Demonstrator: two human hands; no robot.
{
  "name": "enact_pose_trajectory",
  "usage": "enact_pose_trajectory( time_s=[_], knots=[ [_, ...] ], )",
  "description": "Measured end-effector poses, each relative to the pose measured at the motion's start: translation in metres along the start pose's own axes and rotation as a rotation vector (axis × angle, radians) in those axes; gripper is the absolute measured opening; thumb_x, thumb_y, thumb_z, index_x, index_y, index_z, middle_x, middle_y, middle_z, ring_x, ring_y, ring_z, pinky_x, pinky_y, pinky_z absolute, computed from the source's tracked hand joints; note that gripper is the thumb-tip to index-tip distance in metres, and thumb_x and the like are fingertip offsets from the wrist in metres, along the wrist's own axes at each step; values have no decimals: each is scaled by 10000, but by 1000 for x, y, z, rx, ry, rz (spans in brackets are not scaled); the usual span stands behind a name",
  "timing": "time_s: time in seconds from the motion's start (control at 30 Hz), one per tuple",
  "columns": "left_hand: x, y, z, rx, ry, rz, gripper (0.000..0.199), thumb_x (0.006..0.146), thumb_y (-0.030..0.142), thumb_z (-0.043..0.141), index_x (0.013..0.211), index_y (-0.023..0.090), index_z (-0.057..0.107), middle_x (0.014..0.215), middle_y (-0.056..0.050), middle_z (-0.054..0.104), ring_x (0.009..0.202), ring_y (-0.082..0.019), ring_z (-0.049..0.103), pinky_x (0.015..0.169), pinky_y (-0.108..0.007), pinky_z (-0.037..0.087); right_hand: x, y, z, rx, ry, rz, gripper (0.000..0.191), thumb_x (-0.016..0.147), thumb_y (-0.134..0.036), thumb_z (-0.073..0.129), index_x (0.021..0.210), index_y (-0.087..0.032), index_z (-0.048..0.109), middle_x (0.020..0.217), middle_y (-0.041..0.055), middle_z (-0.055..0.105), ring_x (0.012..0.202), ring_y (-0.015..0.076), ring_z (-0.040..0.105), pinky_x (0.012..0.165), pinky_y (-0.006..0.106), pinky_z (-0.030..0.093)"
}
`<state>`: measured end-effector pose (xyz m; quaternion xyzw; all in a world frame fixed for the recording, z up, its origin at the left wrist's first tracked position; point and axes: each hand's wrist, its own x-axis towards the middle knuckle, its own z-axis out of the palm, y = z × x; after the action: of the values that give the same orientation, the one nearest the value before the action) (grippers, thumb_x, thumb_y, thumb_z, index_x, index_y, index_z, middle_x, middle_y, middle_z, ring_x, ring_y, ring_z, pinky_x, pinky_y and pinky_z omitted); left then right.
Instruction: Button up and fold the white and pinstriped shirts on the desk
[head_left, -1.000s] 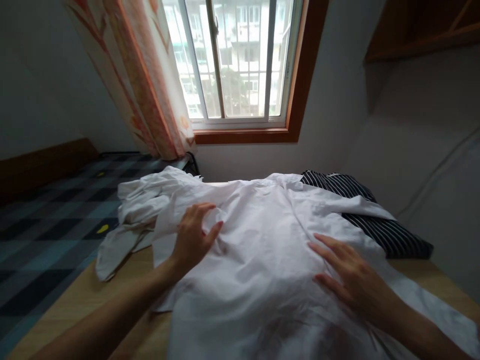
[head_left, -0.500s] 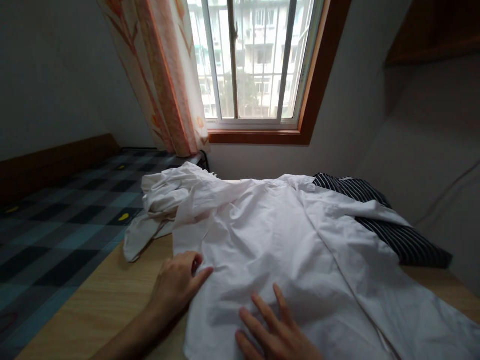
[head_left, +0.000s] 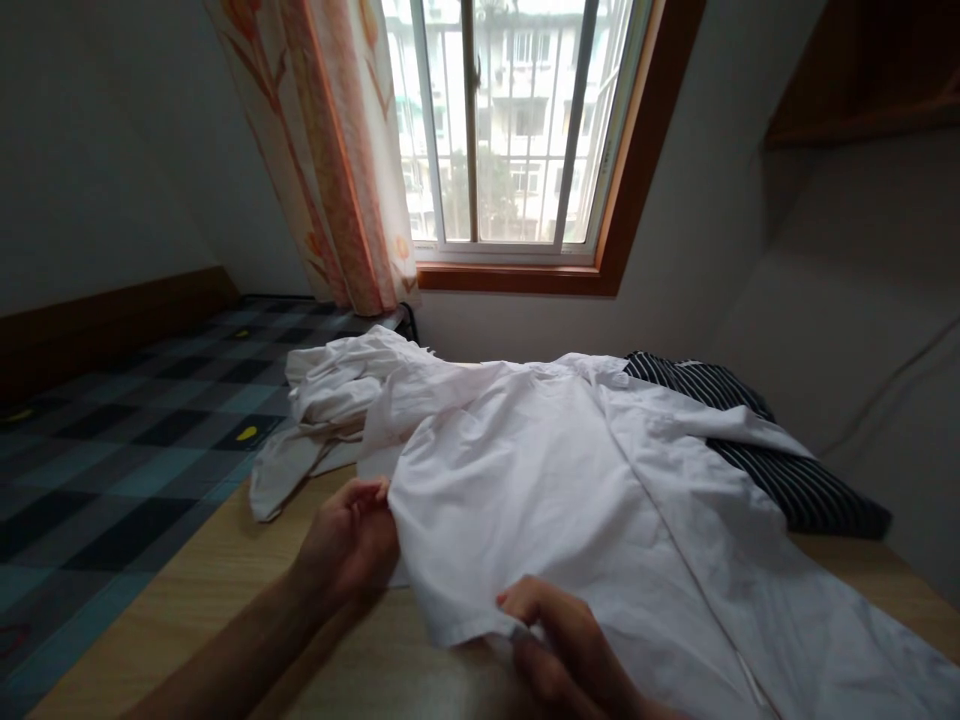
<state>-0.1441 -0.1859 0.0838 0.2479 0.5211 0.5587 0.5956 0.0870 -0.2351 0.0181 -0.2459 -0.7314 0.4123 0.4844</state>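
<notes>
A white shirt (head_left: 540,480) lies spread over the wooden table, its front opening running down the right of its middle. My left hand (head_left: 356,535) pinches the shirt's left edge between thumb and fingers. Lower down, my right hand (head_left: 566,640) is closed on the bottom hem, the fingers curled round the cloth. Between the two hands the fabric is raised off the table and drawn fairly smooth. One sleeve reaches out to the right, across a dark striped cloth (head_left: 832,490).
A crumpled pile of white cloth (head_left: 337,385) sits at the table's far left. Beyond the bare wood of the table (head_left: 217,590) is a bed with a checked cover (head_left: 165,430). A curtain (head_left: 337,150) hangs beside the window (head_left: 517,130) at the back.
Both hands went from lying on the shirt to gripping it. The left edge and bottom hem have been lifted and pulled rightward, uncovering more table.
</notes>
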Motion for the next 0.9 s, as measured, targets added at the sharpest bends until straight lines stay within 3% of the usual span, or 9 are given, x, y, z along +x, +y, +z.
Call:
enact_pose_trajectory(
  time_s=[0.17, 0.23, 0.33, 0.47, 0.53, 0.63, 0.73, 0.83, 0.9],
  knots=[
    [-2, -19, 9, -307, -83, -162, 241, 886, 345, 526, 1080, 211, 476, 1006, -79, 636, 772, -205, 664, 685, -375, 552, 7, -33, -13, 397, 74, 253, 369, 919, -551, 450, 756, -221, 439, 633, -49, 360, 543, 100, 336, 503, 225, 294],
    [1, -24, 6, -348, -122, -238, 287, 903, 373, 547, 1099, 186, 450, 1028, -101, 634, 668, -156, 638, 614, -305, 537, 11, -42, -20, 461, 156, 282, 346, 917, -532, 483, 766, -221, 455, 632, -49, 369, 539, 100, 338, 501, 219, 303],
    [5, -28, 5, -367, -316, -344, 398, 863, 433, 627, 1087, 144, 473, 981, -111, 652, 511, -87, 532, 493, -224, 464, 17, -47, -32, 488, 215, 317, 309, 921, -492, 515, 777, -220, 481, 645, -39, 423, 550, 103, 383, 512, 209, 349],
    [6, -36, 14, -265, -536, -400, 457, 729, 303, 792, 1060, 152, 516, 773, -19, 632, 479, -59, 489, 466, -168, 387, 20, -46, -44, 462, 220, 310, 276, 922, -463, 530, 788, -224, 503, 643, -31, 476, 539, 102, 426, 496, 191, 378],
    [4, -43, 22, -165, -558, -406, 461, 691, 233, 813, 1042, 161, 523, 744, 6, 605, 500, -49, 508, 500, -153, 389, 21, -46, -49, 405, 244, 313, 274, 915, -465, 543, 789, -223, 520, 643, -25, 495, 542, 105, 440, 499, 192, 390],
    [-2, -51, 31, 134, -510, -407, 380, 748, 394, 734, 962, 160, 524, 769, -15, 603, 464, -63, 485, 470, -191, 379, 23, -49, -55, 351, 273, 316, 292, 904, -485, 555, 786, -218, 543, 653, -12, 523, 561, 117, 465, 515, 203, 411],
    [-9, -51, 32, 679, -418, -52, 335, 745, 428, 684, 929, 181, 555, 866, -54, 625, 582, -138, 543, 527, -260, 425, 27, -54, -59, 384, 296, 315, 290, 902, -479, 559, 777, -217, 549, 646, -14, 512, 550, 115, 464, 503, 202, 410],
    [-10, -42, 22, 1190, -410, 478, 399, 649, 288, 746, 1020, 228, 612, 1080, -74, 609, 979, -260, 563, 844, -367, 447, 30, -57, -61, 417, 305, 307, 280, 895, -461, 572, 754, -222, 538, 611, -29, 468, 519, 109, 433, 469, 193, 383],
    [-6, -38, 11, 1428, -393, 596, 384, 669, 327, 733, 1025, 233, 622, 1088, -87, 596, 1043, -302, 530, 901, -409, 408, 30, -58, -62, 408, 296, 298, 277, 894, -458, 572, 749, -224, 538, 619, -27, 467, 524, 112, 429, 470, 195, 379]
  ],
)
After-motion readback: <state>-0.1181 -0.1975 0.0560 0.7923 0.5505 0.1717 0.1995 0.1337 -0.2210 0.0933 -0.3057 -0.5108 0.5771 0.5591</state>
